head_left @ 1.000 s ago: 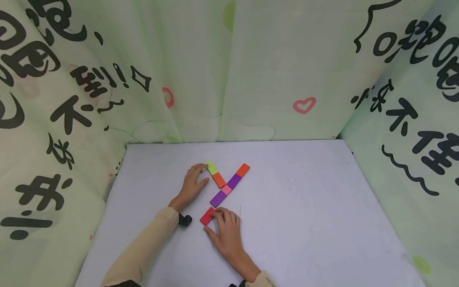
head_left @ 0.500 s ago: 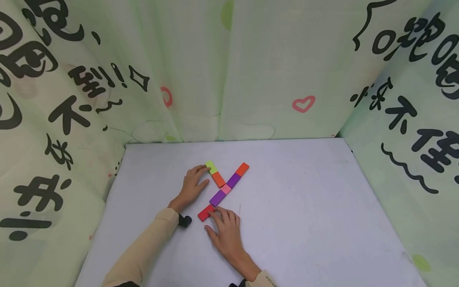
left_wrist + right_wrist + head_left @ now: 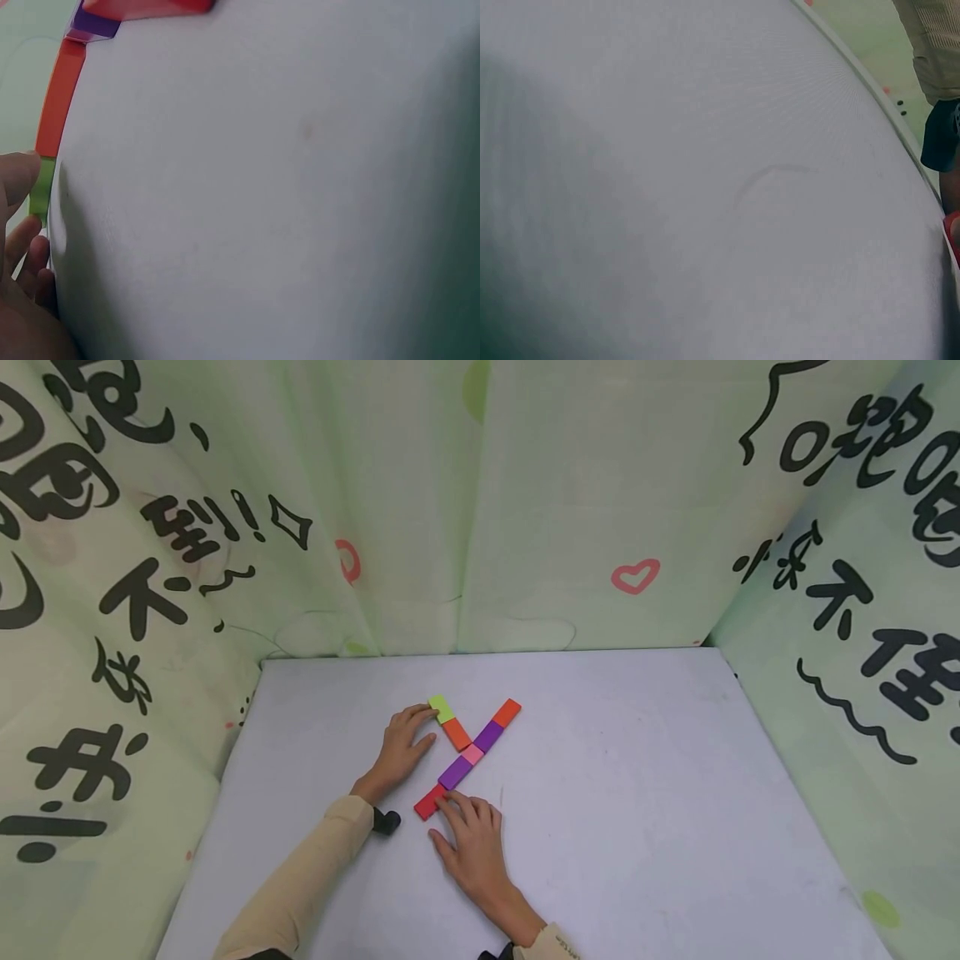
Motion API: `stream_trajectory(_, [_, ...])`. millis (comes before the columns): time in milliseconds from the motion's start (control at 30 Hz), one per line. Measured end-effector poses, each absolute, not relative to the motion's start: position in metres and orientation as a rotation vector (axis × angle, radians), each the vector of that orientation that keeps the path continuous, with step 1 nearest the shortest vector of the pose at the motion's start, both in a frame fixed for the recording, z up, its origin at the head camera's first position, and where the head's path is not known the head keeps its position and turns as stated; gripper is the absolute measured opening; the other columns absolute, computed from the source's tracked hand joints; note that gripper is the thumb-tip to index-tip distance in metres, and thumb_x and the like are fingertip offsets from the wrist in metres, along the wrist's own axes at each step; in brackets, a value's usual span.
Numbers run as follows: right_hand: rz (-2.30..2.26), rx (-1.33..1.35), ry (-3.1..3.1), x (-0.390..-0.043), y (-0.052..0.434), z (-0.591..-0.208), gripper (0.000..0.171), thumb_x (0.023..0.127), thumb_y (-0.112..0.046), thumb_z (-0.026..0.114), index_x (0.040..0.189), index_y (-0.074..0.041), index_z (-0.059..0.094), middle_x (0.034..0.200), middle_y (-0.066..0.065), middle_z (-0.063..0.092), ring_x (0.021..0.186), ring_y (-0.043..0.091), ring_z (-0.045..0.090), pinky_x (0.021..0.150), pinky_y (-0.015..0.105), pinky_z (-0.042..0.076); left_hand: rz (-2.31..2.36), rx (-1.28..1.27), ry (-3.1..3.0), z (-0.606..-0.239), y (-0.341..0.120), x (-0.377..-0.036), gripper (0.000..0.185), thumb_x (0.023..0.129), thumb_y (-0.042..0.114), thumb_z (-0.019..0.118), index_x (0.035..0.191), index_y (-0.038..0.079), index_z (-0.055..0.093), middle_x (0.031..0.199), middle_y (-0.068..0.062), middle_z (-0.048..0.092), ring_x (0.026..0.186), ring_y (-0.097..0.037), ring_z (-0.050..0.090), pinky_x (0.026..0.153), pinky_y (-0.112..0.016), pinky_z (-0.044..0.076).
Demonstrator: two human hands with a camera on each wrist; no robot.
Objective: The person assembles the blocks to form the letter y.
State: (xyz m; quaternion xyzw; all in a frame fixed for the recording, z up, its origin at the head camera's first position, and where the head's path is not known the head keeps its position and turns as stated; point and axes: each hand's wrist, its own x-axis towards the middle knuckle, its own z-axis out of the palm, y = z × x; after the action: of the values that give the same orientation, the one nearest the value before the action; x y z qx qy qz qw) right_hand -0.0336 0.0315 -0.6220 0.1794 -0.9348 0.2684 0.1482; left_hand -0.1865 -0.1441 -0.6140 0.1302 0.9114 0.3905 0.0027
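Note:
Colored blocks form a Y on the white table. A green block (image 3: pixel 441 708) and an orange block (image 3: pixel 455 734) make the left branch. The right branch is a purple block (image 3: pixel 488 737) with another orange block (image 3: pixel 507 712) at its tip. A small pink block (image 3: pixel 472 755) sits at the fork, above a second purple block (image 3: pixel 454 773) and a red block (image 3: pixel 427 805). My left hand (image 3: pixel 399 747) touches the green block's outer side with its fingertips, thumb apart. Fingertips of my right hand (image 3: pixel 477 852) rest at the red block, the thumb clear of it.
The white table (image 3: pixel 637 827) has its back edge against a pale green curtain (image 3: pixel 555 527) with black lettering, which also runs along both sides. A black wrist strap (image 3: pixel 386 822) is on the left wrist.
My right hand has pushed the red block up and turned it, so it now meets the lower purple block's end in line. The left hand stays at the green block.

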Motion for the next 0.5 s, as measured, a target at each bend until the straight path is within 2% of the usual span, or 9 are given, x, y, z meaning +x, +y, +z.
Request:
stream_trajectory(233, [0.747, 0.523, -2.669, -0.0342, 0.0311, -0.6263, 0.054, 0.090, -0.030, 0.083, 0.139, -0.016, 0.066, 0.142, -0.001, 0.063, 0.119, 0.021, 0.053, 0.100, 0.044, 0.037, 1.243, 0.410, 2.855, -0.6141, -0.1444, -0.1852, 0.047, 0.103, 0.021, 0.065, 0.148, 0.013, 0.056, 0.158, -0.014, 0.048, 0.146, -0.039, 0.040, 0.117, -0.064, 0.031])
stream_trajectory(500, [0.753, 0.533, -2.723, -0.0336, 0.0317, -0.6242, 0.054, 0.094, -0.031, 0.079, 0.144, -0.017, 0.063, 0.146, -0.001, 0.061, 0.121, 0.021, 0.051, 0.102, 0.045, 0.036, 1.260, 0.421, 2.861, -0.6171, -0.1455, -0.1860, 0.046, 0.103, 0.023, 0.065, 0.147, 0.014, 0.058, 0.155, -0.013, 0.051, 0.146, -0.038, 0.041, 0.117, -0.064, 0.031])
